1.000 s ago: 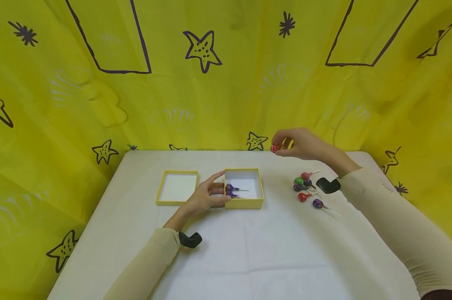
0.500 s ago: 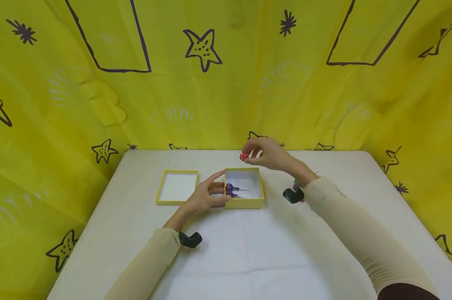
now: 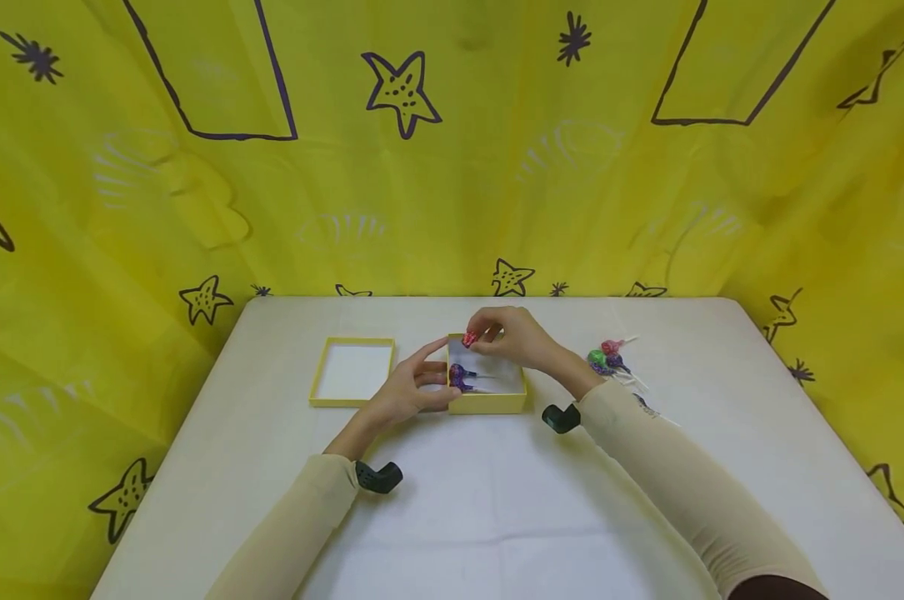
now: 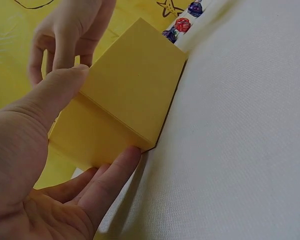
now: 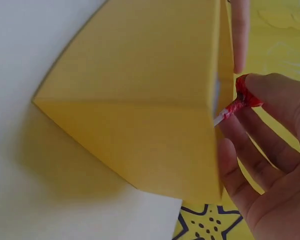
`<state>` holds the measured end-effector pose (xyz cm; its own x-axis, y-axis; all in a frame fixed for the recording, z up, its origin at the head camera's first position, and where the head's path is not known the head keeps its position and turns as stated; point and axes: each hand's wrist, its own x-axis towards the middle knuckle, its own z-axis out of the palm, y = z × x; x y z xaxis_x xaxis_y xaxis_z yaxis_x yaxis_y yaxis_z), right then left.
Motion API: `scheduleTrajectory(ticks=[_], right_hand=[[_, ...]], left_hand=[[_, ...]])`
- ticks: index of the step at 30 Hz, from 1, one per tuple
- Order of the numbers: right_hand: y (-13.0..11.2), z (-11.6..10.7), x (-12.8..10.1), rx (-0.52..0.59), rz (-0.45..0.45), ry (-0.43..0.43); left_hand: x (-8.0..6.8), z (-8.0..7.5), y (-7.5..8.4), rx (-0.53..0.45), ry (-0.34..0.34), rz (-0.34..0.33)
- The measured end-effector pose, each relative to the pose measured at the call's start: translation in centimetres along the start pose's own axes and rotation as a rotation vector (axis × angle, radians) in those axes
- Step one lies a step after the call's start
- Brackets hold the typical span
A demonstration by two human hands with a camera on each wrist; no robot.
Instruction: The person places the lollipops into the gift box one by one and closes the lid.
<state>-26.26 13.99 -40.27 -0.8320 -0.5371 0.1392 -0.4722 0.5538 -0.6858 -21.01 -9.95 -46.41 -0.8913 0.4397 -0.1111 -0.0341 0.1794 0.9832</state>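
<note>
The red-wrapped lollipop [image 3: 469, 339] was at the far left corner of the yellow box [image 3: 487, 404], pinched by the right hand [image 3: 515, 335]; the left hand [image 3: 401, 392] gripped the box's left side; lowering the lollipop clear of the rim [image 3: 525, 379] and two purple lollipops [image 3: 459, 373] inside seemed best. Open tabletop [image 3: 459, 500] spread before the box; the lid [image 3: 357, 371] lay left of it, loose lollipops [image 3: 597, 358] right.

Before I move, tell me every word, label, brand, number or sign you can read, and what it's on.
None can be read in any view.
Right sleeve: small mark near the cuff, too small to read.
Red lollipop in the right hand: no legible lettering on the wrapper.
Other lollipops: wrappers too small to read.
Box: no print on the outer sides that show.
Backdrop: drawn stars and lines, no letters seen.
</note>
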Motion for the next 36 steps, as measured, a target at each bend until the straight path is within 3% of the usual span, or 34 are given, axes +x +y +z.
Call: scheduleTrajectory(ticks=[11, 24, 36], right_hand=[[-0.1, 2.5, 0.0, -0.052, 0.108, -0.014], [-0.3, 3.9, 0.1, -0.043, 0.091, -0.006], [-0.8, 4.1, 0.3, -0.101, 0.129, -0.028]], left_hand=[[-0.1, 0.0, 0.0, -0.003, 0.001, 0.012], [-0.1, -0.1, 0.0, 0.008, -0.018, 0.035], [-0.1, -0.1, 0.0, -0.027, -0.026, 0.036]])
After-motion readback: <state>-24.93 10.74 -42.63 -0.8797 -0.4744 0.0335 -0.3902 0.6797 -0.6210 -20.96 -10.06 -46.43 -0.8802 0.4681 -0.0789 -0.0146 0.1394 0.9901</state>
